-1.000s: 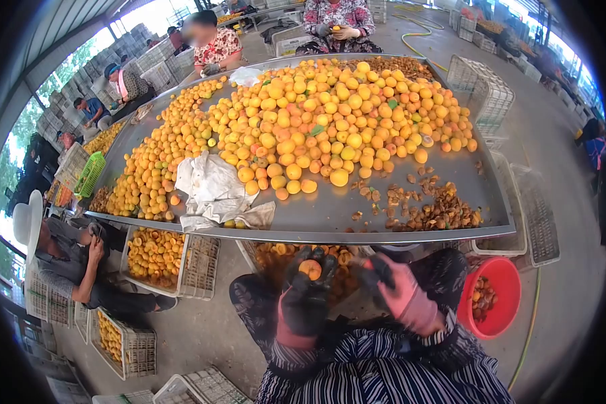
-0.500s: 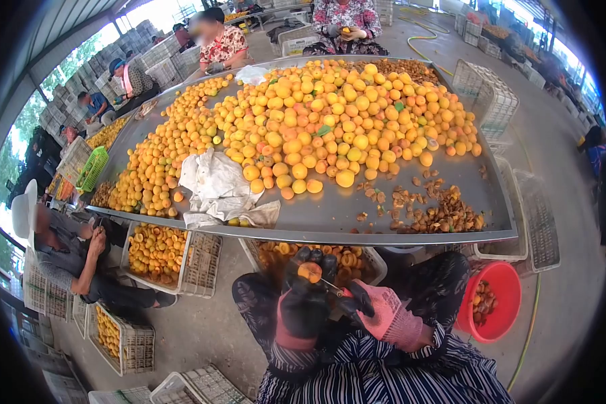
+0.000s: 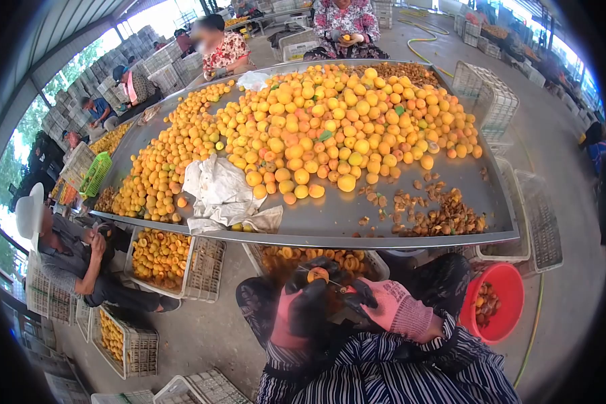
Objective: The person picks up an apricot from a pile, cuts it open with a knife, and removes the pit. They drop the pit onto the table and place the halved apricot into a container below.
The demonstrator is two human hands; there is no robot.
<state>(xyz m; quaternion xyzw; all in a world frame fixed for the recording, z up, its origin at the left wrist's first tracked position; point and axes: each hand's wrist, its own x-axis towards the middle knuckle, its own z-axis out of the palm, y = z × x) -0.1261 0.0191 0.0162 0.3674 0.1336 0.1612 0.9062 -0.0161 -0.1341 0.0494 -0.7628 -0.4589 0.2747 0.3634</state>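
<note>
My left hand point(image 3: 306, 303), in a black and pink glove, is closed around an orange apricot point(image 3: 318, 274), which shows between the fingers. Across from it, my right hand point(image 3: 384, 303), gloved the same way, grips a thin metal tool point(image 3: 335, 283); its tip is at the apricot and its handle is mostly covered. Both hands are over my lap, in front of a crate point(image 3: 382, 267) holding opened apricots. Beyond lies a metal table point(image 3: 310, 222) with a big heap of whole apricots point(image 3: 330, 128) and a smaller pile of brown pits point(image 3: 444, 219).
A white cloth point(image 3: 215, 188) lies on the table's near left. At my right stands a red basin point(image 3: 512, 306) with brown scraps inside. Another crate of opened apricots point(image 3: 202, 269) is beside a seated person in a white hat point(image 3: 67, 252). More people sit behind the table.
My left hand has turned and its fingers have closed further over the apricot. The right hand has come slightly nearer with the tool. The view has shifted a little.
</note>
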